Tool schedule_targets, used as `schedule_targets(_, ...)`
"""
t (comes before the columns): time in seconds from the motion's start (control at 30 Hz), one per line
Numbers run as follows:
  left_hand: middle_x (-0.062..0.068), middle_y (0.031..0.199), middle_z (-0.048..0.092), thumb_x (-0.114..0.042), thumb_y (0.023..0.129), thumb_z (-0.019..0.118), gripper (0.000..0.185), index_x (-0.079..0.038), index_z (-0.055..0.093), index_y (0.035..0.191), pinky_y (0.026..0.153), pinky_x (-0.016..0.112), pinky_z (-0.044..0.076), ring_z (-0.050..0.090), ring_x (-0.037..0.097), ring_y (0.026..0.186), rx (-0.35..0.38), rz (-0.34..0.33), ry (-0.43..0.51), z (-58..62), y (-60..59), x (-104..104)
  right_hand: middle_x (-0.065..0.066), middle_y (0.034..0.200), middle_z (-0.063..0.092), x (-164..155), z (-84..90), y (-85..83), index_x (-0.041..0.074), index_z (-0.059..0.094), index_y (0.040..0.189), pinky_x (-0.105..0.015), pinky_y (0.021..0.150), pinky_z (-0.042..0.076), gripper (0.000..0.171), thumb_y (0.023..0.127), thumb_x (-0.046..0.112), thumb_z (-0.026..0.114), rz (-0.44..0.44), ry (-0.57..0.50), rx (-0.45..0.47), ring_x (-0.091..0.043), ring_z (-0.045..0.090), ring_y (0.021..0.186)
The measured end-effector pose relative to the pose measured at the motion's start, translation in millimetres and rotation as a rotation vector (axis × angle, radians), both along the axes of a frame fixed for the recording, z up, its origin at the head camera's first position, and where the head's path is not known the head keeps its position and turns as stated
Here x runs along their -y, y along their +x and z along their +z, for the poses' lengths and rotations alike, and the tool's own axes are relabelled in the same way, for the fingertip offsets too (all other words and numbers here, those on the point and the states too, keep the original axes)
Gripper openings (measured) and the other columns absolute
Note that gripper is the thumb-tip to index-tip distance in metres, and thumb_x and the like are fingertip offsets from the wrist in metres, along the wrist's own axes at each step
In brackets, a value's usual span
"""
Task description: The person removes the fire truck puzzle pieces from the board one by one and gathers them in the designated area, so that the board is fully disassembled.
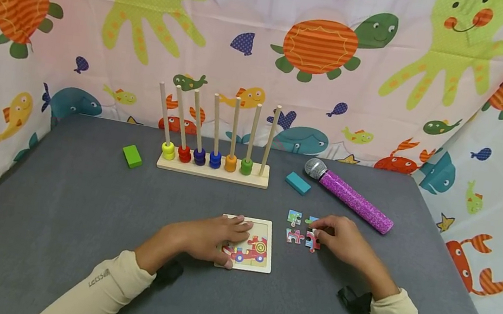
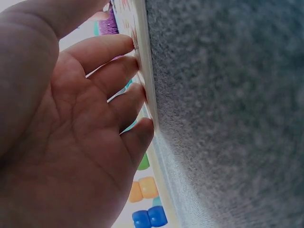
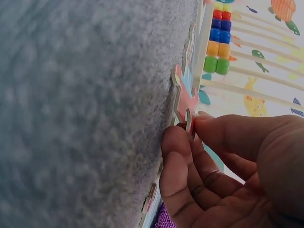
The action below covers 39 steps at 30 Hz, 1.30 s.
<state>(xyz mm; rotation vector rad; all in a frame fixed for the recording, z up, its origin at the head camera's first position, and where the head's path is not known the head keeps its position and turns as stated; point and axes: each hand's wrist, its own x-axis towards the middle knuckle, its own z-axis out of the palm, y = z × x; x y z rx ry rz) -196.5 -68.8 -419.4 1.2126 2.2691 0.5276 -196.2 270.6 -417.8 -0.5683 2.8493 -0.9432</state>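
Note:
My left hand (image 1: 214,236) rests on the left part of a square wooden puzzle board (image 1: 271,245), its fingers spread across it. A red vehicle picture (image 1: 253,253) shows in the board's right part; the left part is hidden under the hand. In the left wrist view the fingertips (image 2: 137,95) touch the board's edge. My right hand (image 1: 342,240) pinches a pink and blue jigsaw piece (image 3: 186,97) between thumb and finger, the piece tipped up from the table. Beside it lie a green-blue piece (image 1: 294,217), a pink piece (image 1: 294,236) and a partly covered piece (image 1: 310,220).
Behind stands a wooden peg rack (image 1: 212,171) with coloured beads at the foot of most rods. A green block (image 1: 132,156) lies left of it, a blue block (image 1: 298,183) right. A glittery purple microphone (image 1: 355,201) lies beyond my right hand. A printed cloth (image 1: 252,25) hangs behind the table.

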Motion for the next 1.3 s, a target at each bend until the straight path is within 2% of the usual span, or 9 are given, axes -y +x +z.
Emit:
schedule_targets(0.33, 0.009, 0.159, 0.022, -0.028, 0.091, 0.070, 0.070, -0.004, 0.038, 0.149, 0.116, 0.046, 0.012, 0.010, 0.027, 0.147, -0.011, -0.019, 0.004, 0.6, -1.6, -1, -0.006, 0.094, 0.070, -10, 8.5, -3.0, -0.001, 0.072, 0.106, -0.034, 0.069, 0.051, 0.018, 0.089, 0.002, 0.067, -0.016, 0.004, 0.011, -0.017, 0.060, 0.081)
schedule_targets(0.53, 0.008, 0.159, 0.021, -0.028, 0.091, 0.070, 0.071, -0.006, 0.037, 0.150, 0.116, 0.046, 0.012, 0.009, 0.026, 0.147, -0.008, -0.014, -0.001, 0.1, -1.0, 0, -0.004, 0.091, 0.069, -10, 8.3, -6.2, -0.002, 0.072, 0.106, -0.031, 0.065, 0.049, 0.018, 0.091, 0.003, 0.066, 0.051, 0.017, 0.041, -0.014, 0.058, 0.077)
schedule_targets(0.8, 0.008, 0.160, 0.020, -0.029, 0.091, 0.070, 0.072, -0.006, 0.036, 0.150, 0.116, 0.045, 0.012, 0.008, 0.025, 0.147, -0.006, -0.011, -0.007, 0.0, -0.8, 0, -0.002, 0.088, 0.068, 5, 13.7, -3.4, -0.002, 0.071, 0.110, -0.027, 0.060, 0.047, 0.020, 0.092, 0.005, 0.066, 0.090, -0.026, 0.062, -0.013, 0.055, 0.071)
schedule_targets(1.03, 0.006, 0.160, 0.019, -0.030, 0.090, 0.070, 0.075, -0.005, 0.034, 0.151, 0.117, 0.044, 0.011, 0.007, 0.024, 0.147, 0.000, -0.002, -0.007, -0.1, -1.4, 0, -0.003, 0.090, 0.070, 26, 16.6, -2.5, -0.001, 0.072, 0.109, -0.025, 0.059, 0.048, 0.019, 0.093, 0.007, 0.065, 0.166, -0.072, 0.109, -0.009, 0.056, 0.069)
schedule_targets(1.17, 0.006, 0.160, 0.019, -0.031, 0.091, 0.070, 0.075, -0.007, 0.034, 0.151, 0.116, 0.043, 0.012, 0.008, 0.024, 0.147, -0.014, -0.011, -0.014, -0.2, -1.5, -1, -0.004, 0.097, 0.071, 39, 17.0, 0.9, -0.001, 0.071, 0.111, -0.026, 0.064, 0.051, 0.021, 0.093, 0.009, 0.065, 0.258, -0.099, 0.148, -0.008, 0.058, 0.075)
schedule_targets(1.3, 0.005, 0.160, 0.019, -0.033, 0.091, 0.070, 0.074, -0.008, 0.034, 0.151, 0.116, 0.043, 0.013, 0.008, 0.023, 0.147, -0.024, -0.013, -0.021, -0.7, -1.6, -1, -0.002, 0.101, 0.071, 51, 16.6, 3.9, 0.000, 0.072, 0.110, -0.028, 0.071, 0.052, 0.021, 0.093, 0.011, 0.066, 0.305, -0.084, 0.121, -0.007, 0.059, 0.082)
